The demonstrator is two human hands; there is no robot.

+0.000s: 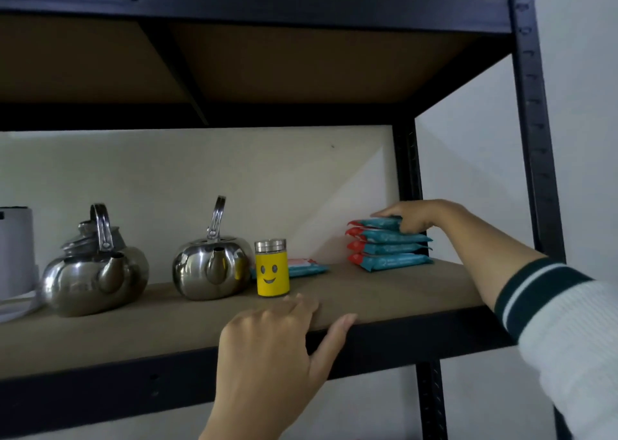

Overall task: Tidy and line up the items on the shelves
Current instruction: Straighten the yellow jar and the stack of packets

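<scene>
Right hand (414, 217) gripping top of four stacked packs (389, 245), fifth pack (306, 267) lying behind jar (272, 267), two kettles (95, 269) left of jar, left hand (271, 349) resting open on shelf (384, 292) edge.

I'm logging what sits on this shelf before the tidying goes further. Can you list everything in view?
kettles: 2, shiny steel, left and middle of shelf
jar: 1, yellow with smiley, metal lid, beside middle kettle
stacked packets: 4, teal and red, right end
flat packet: 1, teal and red, behind jar
appliance: 1, white, far left, cut off
shelf: brown board, black frame
left hand: on front edge
right hand: gripping top packet
</scene>
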